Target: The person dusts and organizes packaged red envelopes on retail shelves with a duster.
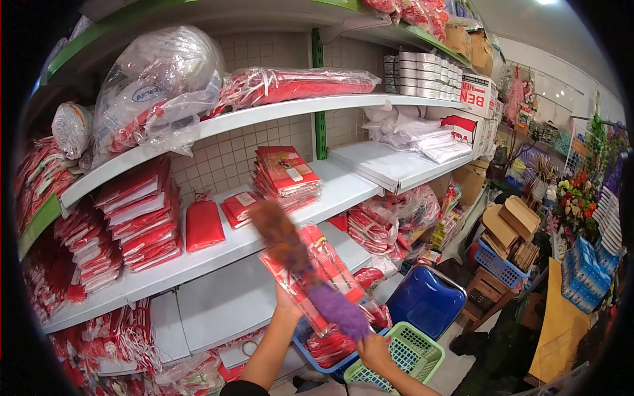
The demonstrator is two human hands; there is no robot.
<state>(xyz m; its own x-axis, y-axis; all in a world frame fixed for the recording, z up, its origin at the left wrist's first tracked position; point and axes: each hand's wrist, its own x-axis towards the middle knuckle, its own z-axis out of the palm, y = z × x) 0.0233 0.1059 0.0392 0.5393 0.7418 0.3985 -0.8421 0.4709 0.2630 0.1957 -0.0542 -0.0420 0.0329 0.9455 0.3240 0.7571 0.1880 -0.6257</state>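
Observation:
Red-and-white plastic-wrapped packets (333, 272) are held up in front of the shelves by my left hand (286, 302), whose fingers are mostly hidden behind them. My right hand (374, 351) is closed round the lower end of a feather duster (338, 309), brown at the top and purple below. The duster is blurred and crosses in front of the packets. Just beneath the packets, a blue basket (350, 362) contains more red packages (331, 350). On the middle shelf behind stands a stack of red packets (284, 173), beside a smaller pile (239, 208).
White shelves (221, 249) bear red stacks and a large clear plastic bag (158, 79). A green basket (432, 353) and a blue chair (426, 298) stand low at the right. Farther right are a wooden stool (492, 290) and a blue crate (500, 261) with cardboard.

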